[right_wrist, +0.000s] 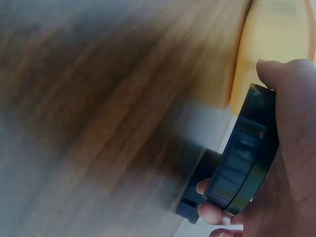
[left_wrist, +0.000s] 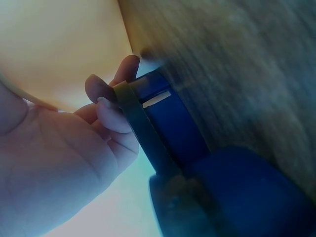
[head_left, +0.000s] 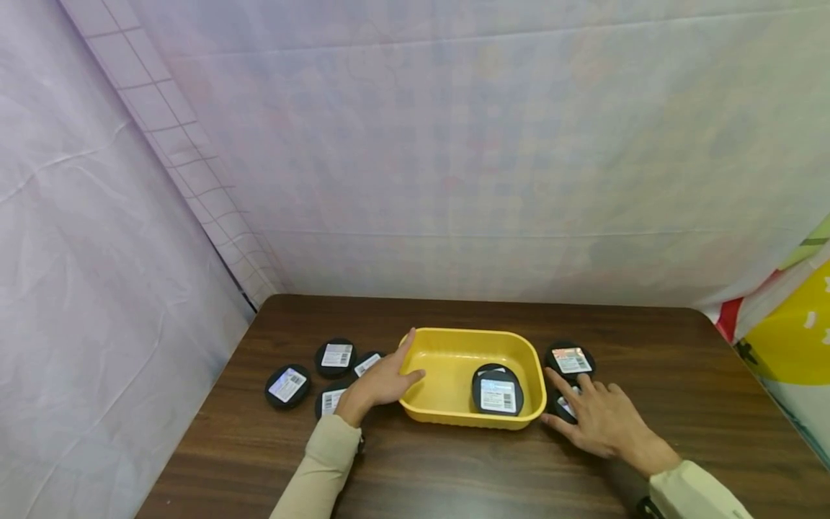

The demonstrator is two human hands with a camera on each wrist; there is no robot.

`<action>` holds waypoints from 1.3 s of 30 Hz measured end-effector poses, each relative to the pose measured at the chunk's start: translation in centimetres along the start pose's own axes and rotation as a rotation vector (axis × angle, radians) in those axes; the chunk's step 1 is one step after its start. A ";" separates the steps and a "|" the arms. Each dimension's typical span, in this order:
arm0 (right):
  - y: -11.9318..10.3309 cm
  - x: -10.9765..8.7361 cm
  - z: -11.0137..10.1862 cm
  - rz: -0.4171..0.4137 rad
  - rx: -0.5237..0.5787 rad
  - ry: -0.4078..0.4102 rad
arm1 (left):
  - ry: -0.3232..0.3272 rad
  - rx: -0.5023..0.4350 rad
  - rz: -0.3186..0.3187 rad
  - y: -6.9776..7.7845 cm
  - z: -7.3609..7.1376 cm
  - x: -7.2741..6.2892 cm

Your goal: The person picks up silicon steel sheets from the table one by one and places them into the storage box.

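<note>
A yellow plastic tub (head_left: 441, 417) stands mid-table, with two flat round black cases (head_left: 498, 395) with white labels overlapping inside. My left hand (head_left: 382, 378) is at the tub's left side, its index finger and thumb spread over the rim. In the left wrist view its fingertips are right at the edge of a black case (left_wrist: 173, 128). On the tub's right, my right hand (head_left: 603, 418) holds a black case (right_wrist: 247, 143) between thumb and fingers, tilted. Beneath it in the right wrist view lies another black case (right_wrist: 197, 187).
To the left of the tub lie several more labelled black cases (head_left: 287, 386), one partly covered by the left forearm. A labelled black case (head_left: 569, 359) rests beyond the right hand. White cloth (head_left: 480, 166) hangs behind the brown wooden table (head_left: 415, 476).
</note>
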State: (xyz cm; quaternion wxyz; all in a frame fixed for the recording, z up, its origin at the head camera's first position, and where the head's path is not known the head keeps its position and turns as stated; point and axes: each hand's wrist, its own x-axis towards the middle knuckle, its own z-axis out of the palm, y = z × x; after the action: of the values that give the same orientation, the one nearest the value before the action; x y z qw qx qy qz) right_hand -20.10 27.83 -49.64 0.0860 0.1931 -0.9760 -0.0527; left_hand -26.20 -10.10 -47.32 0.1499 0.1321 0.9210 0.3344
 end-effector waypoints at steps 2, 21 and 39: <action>0.1 0.0 -0.1 0.008 0.007 -0.005 | 0.001 0.001 0.007 0.0 0.0 0.1; 0.8 0.9 -1.1 0.041 0.040 -0.038 | -0.003 -0.015 -0.011 -0.1 0.2 0.1; 1.1 1.3 -1.8 0.046 0.049 -0.029 | -0.002 -0.006 -0.007 -0.1 0.1 0.1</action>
State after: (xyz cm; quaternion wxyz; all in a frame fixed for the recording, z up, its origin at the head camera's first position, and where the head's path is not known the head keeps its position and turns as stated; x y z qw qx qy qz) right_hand -21.34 28.19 -47.51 0.0683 0.1721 -0.9823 -0.0294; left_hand -26.23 -10.11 -47.47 0.1525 0.1289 0.9202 0.3367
